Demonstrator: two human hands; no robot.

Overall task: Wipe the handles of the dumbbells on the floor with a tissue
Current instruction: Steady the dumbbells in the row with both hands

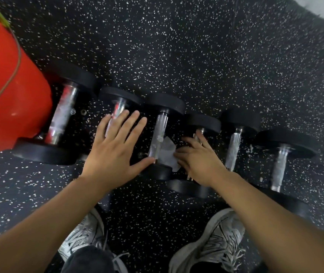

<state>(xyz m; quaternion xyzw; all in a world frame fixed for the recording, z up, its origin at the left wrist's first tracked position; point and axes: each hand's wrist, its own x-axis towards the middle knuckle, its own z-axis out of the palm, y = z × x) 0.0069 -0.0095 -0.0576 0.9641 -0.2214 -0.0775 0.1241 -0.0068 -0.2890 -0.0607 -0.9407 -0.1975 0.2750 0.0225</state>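
Both hands work low over the dumbbell row on the floor: left hand (115,146) spread flat, fingers apart, steadying one dumbbell (likely against rolling), right hand (198,158) pinching a tissue (168,153) against the middle handle (158,137), beside it.

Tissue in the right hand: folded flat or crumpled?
Crumpled. The tissue bunches in irregular creases from the right hand, against the third dumbbell's handle.

Bare forearms, grey-white laced sneakers (214,245), dark trousers (90,261)
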